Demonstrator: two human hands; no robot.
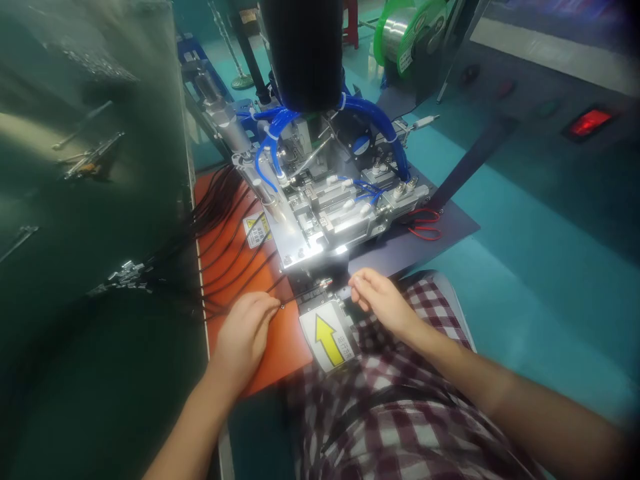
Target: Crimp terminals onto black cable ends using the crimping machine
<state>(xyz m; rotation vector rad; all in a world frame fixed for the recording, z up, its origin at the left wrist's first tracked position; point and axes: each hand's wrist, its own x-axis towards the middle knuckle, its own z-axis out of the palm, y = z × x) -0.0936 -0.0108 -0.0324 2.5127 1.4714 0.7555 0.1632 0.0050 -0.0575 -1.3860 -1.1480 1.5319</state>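
My left hand (246,331) rests on an orange mat (283,340), fingers curled and pinched on a thin black cable (293,299) that runs toward the machine's front slot. My right hand (379,300) hovers just right of that slot, fingers pressed together in a pinch at the cable's metal end (326,283); what it grips is too small to name. Ahead stands a metal machine (320,207) with blue air hoses (380,123). A white plate with a yellow arrow (327,339) lies between my hands.
A bundle of black cables (225,227) fans over the mat from the left. A grey-green cabinet wall (90,200) fills the left side. A green wire spool (405,30) stands behind. Red wires (425,223) lie on the dark base plate. My checked clothing (400,413) is below.
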